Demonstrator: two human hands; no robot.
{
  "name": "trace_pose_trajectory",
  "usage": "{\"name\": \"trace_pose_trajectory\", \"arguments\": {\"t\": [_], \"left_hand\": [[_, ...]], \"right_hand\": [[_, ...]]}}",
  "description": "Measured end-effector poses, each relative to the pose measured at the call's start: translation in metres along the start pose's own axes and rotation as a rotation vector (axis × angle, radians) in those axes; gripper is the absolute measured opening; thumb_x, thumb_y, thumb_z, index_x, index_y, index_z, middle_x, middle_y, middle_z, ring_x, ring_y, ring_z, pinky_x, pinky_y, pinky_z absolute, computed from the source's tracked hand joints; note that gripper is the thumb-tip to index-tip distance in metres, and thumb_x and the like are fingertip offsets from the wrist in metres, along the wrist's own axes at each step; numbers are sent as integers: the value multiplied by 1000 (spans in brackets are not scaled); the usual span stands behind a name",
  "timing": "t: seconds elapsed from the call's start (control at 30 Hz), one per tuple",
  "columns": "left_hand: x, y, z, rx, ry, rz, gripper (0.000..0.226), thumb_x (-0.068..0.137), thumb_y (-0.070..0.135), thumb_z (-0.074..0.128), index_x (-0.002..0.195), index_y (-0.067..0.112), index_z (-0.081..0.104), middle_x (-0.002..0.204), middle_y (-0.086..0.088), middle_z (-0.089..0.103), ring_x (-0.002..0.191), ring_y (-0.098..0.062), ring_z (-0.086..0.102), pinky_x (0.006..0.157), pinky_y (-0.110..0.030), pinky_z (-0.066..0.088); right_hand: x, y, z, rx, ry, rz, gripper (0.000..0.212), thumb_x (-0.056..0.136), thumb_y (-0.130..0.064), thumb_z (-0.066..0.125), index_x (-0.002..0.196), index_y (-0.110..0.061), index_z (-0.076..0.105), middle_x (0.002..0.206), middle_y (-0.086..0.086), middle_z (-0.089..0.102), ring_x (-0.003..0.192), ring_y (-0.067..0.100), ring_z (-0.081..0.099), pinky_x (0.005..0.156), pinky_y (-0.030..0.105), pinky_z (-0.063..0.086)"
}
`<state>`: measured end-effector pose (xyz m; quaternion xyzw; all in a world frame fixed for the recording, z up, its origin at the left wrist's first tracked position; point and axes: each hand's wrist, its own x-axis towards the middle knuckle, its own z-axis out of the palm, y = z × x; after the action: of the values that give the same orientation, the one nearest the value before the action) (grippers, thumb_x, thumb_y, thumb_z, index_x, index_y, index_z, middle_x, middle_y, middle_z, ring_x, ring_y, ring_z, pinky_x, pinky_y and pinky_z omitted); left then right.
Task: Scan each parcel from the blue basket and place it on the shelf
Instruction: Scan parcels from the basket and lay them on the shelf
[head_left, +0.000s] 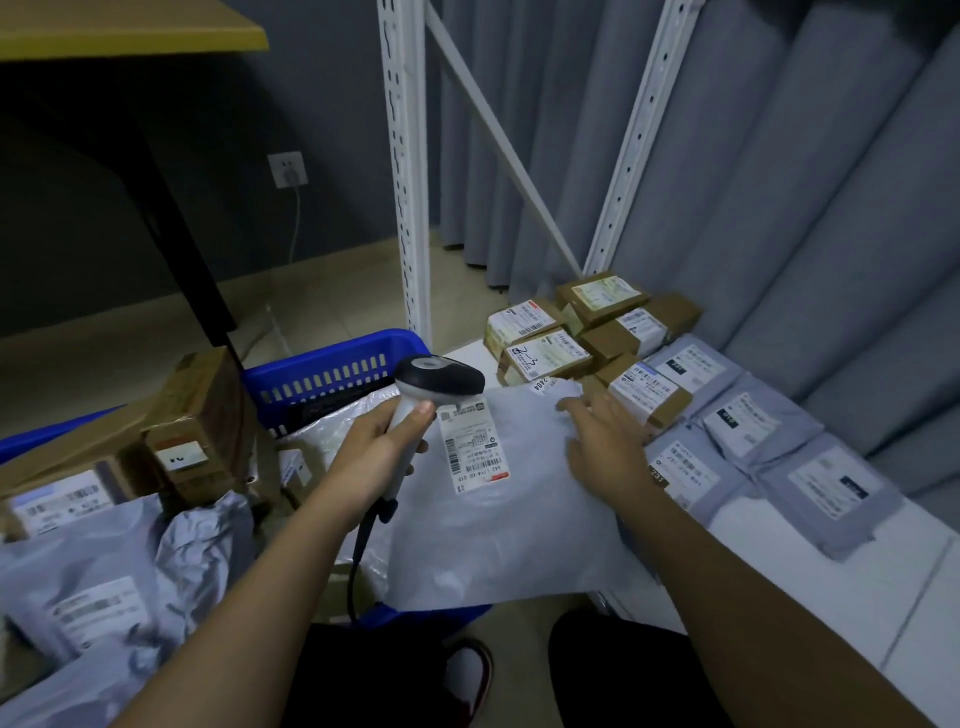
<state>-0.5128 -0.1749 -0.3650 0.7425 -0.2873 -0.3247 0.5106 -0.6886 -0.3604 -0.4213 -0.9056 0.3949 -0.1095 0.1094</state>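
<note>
My left hand (376, 454) grips a white and black barcode scanner (436, 384), its head just left of the label on a large grey mailer bag (498, 519). My right hand (605, 447) lies on that bag's right part with fingers spread, holding it over the blue basket (322, 371). The bag's white shipping label (470, 447) faces up. The bag's right edge reaches over the low white shelf (831, 597). More grey bags (104, 587) and brown cartons (197, 426) fill the basket at the left.
On the shelf lie several brown boxes (566, 332) at the back and several grey mailers (769, 447) to the right. White shelf uprights (408, 182) rise behind. A dark desk leg (171, 208), a wall socket (287, 169) and grey curtains (779, 182) stand around.
</note>
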Motion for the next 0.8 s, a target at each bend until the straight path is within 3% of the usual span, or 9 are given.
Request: {"name": "trace_pose_trajectory", "arguments": {"t": [0.1, 0.17, 0.27, 0.43, 0.6, 0.7, 0.8], "left_hand": [[-2, 3, 2, -2, -1, 15, 25, 95, 42, 49, 111, 26, 58, 107, 6, 64, 95, -12, 62, 74, -31, 50], [-3, 6, 2, -11, -9, 19, 20, 95, 42, 49, 106, 28, 59, 106, 6, 64, 94, -13, 62, 74, -31, 50], [-7, 10, 2, -14, -19, 24, 16, 95, 41, 49, 102, 30, 59, 107, 7, 64, 95, -13, 62, 74, -31, 50], [-11, 8, -3, -37, 22, 16, 25, 95, 42, 49, 109, 26, 61, 106, 6, 65, 95, -13, 63, 74, -31, 50], [-7, 4, -10, -99, 126, -7, 14, 94, 42, 50, 96, 33, 61, 99, 4, 66, 92, -13, 63, 72, -30, 48], [-2, 3, -13, -153, 187, -22, 16, 95, 41, 49, 95, 31, 61, 96, 3, 66, 88, -13, 61, 69, -30, 45], [7, 2, -13, -190, 227, -32, 21, 96, 40, 48, 100, 26, 63, 93, 2, 66, 83, -12, 61, 65, -28, 43]], "right_hand": [[-7, -20, -1, 174, -176, -42, 39, 90, -34, 63, 125, -21, 54, 128, 4, 47, 121, 22, 42, 94, 32, 39], [-17, -24, 2, 234, -308, -49, 53, 87, -43, 66, 133, -21, 52, 136, 2, 44, 128, 20, 37, 102, 31, 34], [-25, -16, 13, 100, -424, -112, 61, 90, -47, 59, 143, -19, 44, 153, 4, 31, 142, 22, 22, 115, 34, 22], [2, -9, 25, -83, -355, -141, 57, 97, -44, 47, 147, -19, 36, 159, 4, 20, 146, 22, 14, 116, 32, 15], [52, -37, 40, -52, -295, -207, 50, 99, -32, 46, 146, -16, 38, 155, 6, 31, 142, 23, 25, 114, 32, 20], [80, -55, 54, -77, -270, -247, 42, 100, -19, 43, 141, -12, 44, 142, 9, 46, 133, 26, 38, 107, 34, 30], [102, -60, 72, -198, -355, -216, 54, 101, -25, 41, 150, -14, 24, 153, 6, 32, 144, 26, 20, 115, 44, 15]]}}
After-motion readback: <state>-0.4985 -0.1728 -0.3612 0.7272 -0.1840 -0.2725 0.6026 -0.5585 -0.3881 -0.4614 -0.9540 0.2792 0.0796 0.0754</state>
